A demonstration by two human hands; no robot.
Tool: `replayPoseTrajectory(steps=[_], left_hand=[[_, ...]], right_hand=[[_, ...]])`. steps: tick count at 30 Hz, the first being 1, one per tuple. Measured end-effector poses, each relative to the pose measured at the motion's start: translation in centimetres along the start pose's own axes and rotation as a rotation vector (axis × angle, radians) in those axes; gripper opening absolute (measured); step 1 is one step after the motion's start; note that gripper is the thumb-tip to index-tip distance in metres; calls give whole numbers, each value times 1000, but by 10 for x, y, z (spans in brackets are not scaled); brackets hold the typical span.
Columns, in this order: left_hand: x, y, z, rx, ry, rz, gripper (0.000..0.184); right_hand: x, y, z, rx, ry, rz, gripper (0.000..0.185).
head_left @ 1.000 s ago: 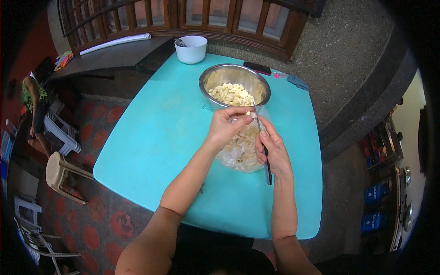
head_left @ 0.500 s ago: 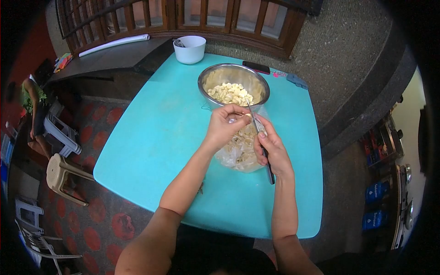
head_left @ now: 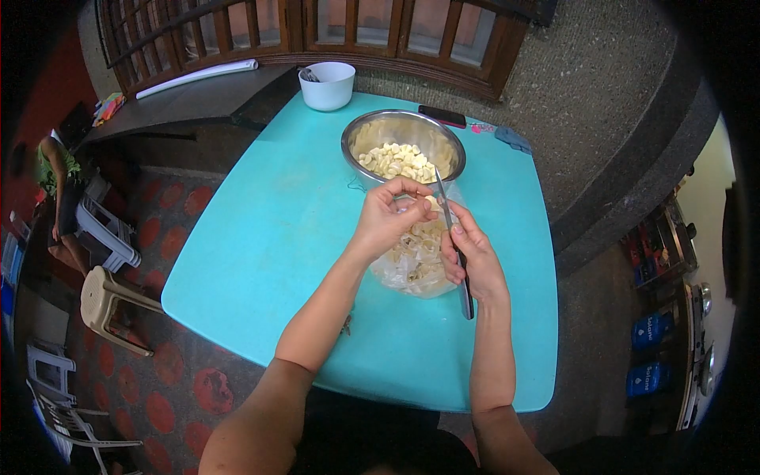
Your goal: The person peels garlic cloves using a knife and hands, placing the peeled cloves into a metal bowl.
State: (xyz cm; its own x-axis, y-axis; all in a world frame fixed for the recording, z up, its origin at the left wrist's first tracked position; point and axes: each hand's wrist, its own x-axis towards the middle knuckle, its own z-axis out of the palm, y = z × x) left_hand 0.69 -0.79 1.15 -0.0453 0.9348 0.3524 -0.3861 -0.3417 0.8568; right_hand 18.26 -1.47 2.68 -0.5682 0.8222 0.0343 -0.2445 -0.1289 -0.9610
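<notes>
My left hand (head_left: 388, 215) pinches a small pale yellow piece (head_left: 433, 203), which looks like a peeled clove, between thumb and fingertips. Wrapped round the black handle of a knife (head_left: 465, 291) is my right hand (head_left: 481, 265), the blade pointing up and away beside the piece. Just beyond both hands stands a steel bowl (head_left: 353, 131) with many similar pale pieces (head_left: 398, 161) in it. Under the hands lies a clear plastic bag (head_left: 412, 269) that holds pale peelings; the hands partly cover it.
On the turquoise table (head_left: 261, 229) are a white bowl (head_left: 328, 87) with something dark inside, a dark phone (head_left: 442, 116) and a blue-grey cloth (head_left: 513, 140). A beige stool (head_left: 103, 305) stands left of the table. A person (head_left: 59, 190) is at the far left.
The knife blade has swung slightly upright and away from the piece in my left hand. My left hand has barely moved.
</notes>
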Motion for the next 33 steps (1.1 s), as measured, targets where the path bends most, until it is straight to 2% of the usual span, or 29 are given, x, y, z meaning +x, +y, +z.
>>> replayPoseTrajectory(steps=[5,14,20,23,26,29,33], left_hand=[[2,-1,-5,32,1,-12,12],[1,0,-10,-2,-15,-50,18],[0,3,2,-26,-57,80,21],[-1,1,1,-10,-42,62,19],[3,-7,-4,157,-18,122,18],[1,-4,0,127,31,130,13],[4,-7,-2,356,69,264,12]], right_hand=[[-3,-5,8,-139,-29,5,42],[0,3,1,-75,-10,1,43],[2,3,-4,226,-66,27,47],[3,4,-5,319,-117,30,48],[4,7,-3,428,-111,33,47],[3,5,1,372,-104,10,47],[2,4,4,243,-62,6,45]])
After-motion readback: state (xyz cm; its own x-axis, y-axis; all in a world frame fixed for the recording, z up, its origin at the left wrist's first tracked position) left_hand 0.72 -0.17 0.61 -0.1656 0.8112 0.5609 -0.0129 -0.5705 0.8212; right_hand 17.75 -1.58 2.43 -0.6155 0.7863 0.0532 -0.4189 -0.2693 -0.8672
